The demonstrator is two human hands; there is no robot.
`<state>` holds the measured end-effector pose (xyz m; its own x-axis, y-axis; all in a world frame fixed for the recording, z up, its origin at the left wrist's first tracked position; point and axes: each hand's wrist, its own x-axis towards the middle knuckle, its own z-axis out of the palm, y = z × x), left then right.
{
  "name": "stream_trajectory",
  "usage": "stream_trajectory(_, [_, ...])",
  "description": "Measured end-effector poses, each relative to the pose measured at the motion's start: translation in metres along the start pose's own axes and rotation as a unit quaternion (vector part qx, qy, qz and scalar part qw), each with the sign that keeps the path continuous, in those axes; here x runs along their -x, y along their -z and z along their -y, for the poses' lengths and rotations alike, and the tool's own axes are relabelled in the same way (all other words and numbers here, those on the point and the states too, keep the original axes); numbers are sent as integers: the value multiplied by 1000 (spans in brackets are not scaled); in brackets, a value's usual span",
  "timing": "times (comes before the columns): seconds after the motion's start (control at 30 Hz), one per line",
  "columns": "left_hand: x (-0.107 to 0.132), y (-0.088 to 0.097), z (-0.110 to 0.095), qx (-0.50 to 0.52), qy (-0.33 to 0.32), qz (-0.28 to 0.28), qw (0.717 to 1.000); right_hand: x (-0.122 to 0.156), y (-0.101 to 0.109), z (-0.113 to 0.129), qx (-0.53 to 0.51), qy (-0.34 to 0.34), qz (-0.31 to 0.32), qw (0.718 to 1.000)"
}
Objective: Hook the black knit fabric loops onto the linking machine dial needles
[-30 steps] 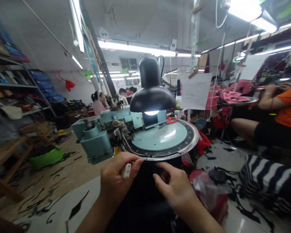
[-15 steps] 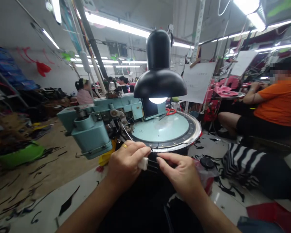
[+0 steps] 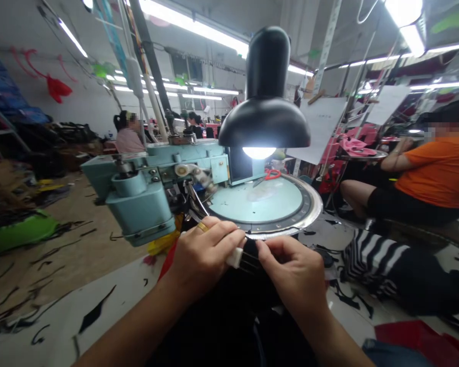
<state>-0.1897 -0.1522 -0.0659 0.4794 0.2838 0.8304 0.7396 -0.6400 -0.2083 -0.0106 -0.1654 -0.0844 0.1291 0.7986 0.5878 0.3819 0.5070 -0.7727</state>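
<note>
My left hand (image 3: 202, 257) is closed on a small white-handled tool (image 3: 235, 257) whose thin prongs point right into black knit fabric (image 3: 229, 316). My right hand (image 3: 296, 278) pinches the edge of that same black fabric just right of the prongs. Both hands sit at the front rim of the round dial (image 3: 268, 206) of a teal linking machine (image 3: 145, 188), right below its ring of needles. The fabric hangs down from the rim over my lap. A ring shows on my left hand.
A black desk lamp (image 3: 265, 114), lit, stands over the dial; red-handled scissors (image 3: 270, 175) lie at its back. A person in an orange shirt (image 3: 436, 168) sits at right. Striped black-and-white fabric (image 3: 378, 255) lies on the floor. Black scraps litter the floor at left.
My view has tilted and moved closer to the machine. My left hand turned the white tool so its prongs point at the fabric, and my right hand shifted to pinching the fabric edge.
</note>
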Motion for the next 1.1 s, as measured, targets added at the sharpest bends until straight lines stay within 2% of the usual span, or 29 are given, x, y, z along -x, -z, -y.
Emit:
stream_trajectory(0.1, [0, 1, -2, 5, -10, -3, 1000, 2, 2, -3, 14, 20, -13, 1000])
stream_trajectory(0.2, [-4, 5, -1, -21, -17, 17, 999, 9, 20, -16, 64, 19, -38, 997])
stream_trajectory(0.27, [-8, 9, 0, -23, -30, 44, 998, 15, 36, -25, 46, -40, -4, 998])
stream_trajectory(0.33, [-12, 12, 1, -5, -35, 63, 997, 19, 46, -29, -41, -117, 63, 990])
stream_trajectory(0.4, [-13, 12, 1, 20, -25, 70, 997, 18, 47, -26, -104, -136, 105, 980])
stream_trajectory(0.47, [-12, 11, 0, 36, -13, 70, 997, 13, 39, -18, -85, -89, 109, 986])
stream_trajectory(0.53, [-10, 9, -1, 42, -13, 58, 997, 7, 27, -11, -39, -19, 88, 995])
stream_trajectory(0.63, [-7, 5, -2, 28, -42, 27, 998, 1, 14, -8, -2, 72, 4, 997])
stream_trajectory(0.73, [-8, 2, -1, 0, -79, 10, 997, 0, 14, -10, 27, 122, -57, 991])
stream_trajectory(0.83, [-9, 4, 0, 3, -77, 33, 996, 2, 17, -13, 41, 126, -45, 990])
stream_trajectory(0.93, [-7, 7, 2, 24, -51, 45, 997, 5, 16, -15, 39, 123, 5, 992])
stream_trajectory(1.03, [-5, 8, 4, 69, -20, 41, 997, 6, 13, -16, -2, 120, 41, 992])
stream_trajectory(1.1, [-3, 7, 7, 103, -17, 40, 994, 6, 11, -15, -29, 112, 43, 992])
